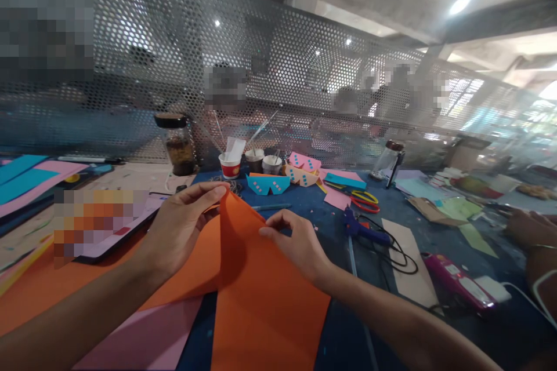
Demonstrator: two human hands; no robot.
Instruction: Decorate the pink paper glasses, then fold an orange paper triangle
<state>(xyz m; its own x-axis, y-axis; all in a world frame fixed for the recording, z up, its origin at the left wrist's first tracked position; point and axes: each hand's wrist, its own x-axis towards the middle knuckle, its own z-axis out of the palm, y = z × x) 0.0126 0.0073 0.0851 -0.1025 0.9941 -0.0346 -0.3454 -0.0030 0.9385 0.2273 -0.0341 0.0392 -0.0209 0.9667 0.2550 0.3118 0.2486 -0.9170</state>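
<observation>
A wide, bright-orange paper sheet (265, 295) stands raised, its top corner pinched by the left hand (187, 226), its edge by the right hand (300, 240); uneven tugging could crease it. Right of the sheet lies a blue glue gun (369, 232); beyond it, turquoise paper glasses (277, 186).

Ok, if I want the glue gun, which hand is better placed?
Likely your right hand: it's nearer the glue gun, while your left hand is farther off, pinching the orange paper.

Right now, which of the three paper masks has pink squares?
The blue mask, left of the others; the peach mask and pink mask carry blue ones.
</observation>
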